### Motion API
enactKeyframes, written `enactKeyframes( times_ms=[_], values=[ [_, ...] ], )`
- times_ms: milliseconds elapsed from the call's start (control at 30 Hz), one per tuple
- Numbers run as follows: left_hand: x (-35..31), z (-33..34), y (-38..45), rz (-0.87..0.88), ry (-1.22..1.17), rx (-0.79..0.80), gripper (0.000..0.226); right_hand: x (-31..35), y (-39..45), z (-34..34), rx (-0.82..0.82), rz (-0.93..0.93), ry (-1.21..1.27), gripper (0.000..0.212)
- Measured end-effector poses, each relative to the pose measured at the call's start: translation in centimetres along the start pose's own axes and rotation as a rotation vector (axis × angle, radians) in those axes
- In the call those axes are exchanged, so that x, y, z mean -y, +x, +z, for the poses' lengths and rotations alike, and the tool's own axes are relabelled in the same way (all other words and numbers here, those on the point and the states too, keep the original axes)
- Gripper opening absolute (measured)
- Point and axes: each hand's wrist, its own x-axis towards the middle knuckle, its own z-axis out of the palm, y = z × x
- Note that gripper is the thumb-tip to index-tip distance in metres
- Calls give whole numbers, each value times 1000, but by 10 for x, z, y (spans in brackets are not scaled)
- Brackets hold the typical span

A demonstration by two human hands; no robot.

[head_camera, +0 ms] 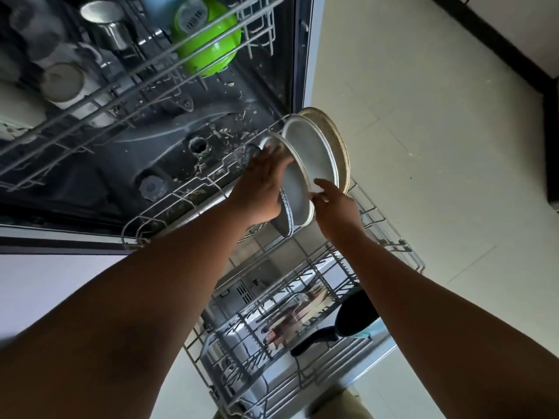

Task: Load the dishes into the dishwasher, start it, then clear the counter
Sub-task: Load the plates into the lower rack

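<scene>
Fingers of the left hand wrap the rim of a white plate standing on edge in the pulled-out lower rack, while the right hand pinches its near rim. Beyond the fingers stand a second white plate and a beige plate; above them, a green bowl and steel cup sit in the upper rack
</scene>
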Motion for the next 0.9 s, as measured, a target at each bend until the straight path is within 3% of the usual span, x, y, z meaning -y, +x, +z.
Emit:
enactKeyframes(
  times_ms=[67, 133, 233, 333, 467, 600, 667, 700, 767, 833, 900],
  values=[
    [3, 3, -29, -134, -107, -155, 82, -16, -16, -5, -28, -43, -36, 31],
    [5, 14, -65, -324, -190, -202, 84, -34, -36, -11, -46, -77, -72, 26],
    [-3, 49, -130, -566, -287, -129, 77, -68, -70, -19, -95, -59, -158, 25],
    [-26, 89, -199, -797, -437, -62, 69, -100, -100, -26, -131, 76, -292, 28],
    [-53, 134, -269, -1296, -565, -112, 69, -118, -130, -30, -238, 219, -320, 38],
    [-70, 150, -298, -1788, -674, -206, 76, -138, -137, -31, -529, 417, -22, 72],
    [-68, 162, -311, -1928, -880, -287, 86, -160, -134, -34, -618, 594, 191, 71],
    [-65, 171, -318, -1935, -1051, -342, 97, -170, -132, -38, -578, 728, 372, 63],
    [-65, 180, -332, -1868, -1395, -297, 106, -185, -132, -42, -276, 979, 801, 62],
    [-67, 186, -339, -1800, -1566, -276, 82, -191, -134, -40, -52, 1039, 954, 75],
    [-73, 190, -340, -1800, -1537, -308, 72, -189, -134, -32, -3, 1011, 1015, 71]
  ],
)
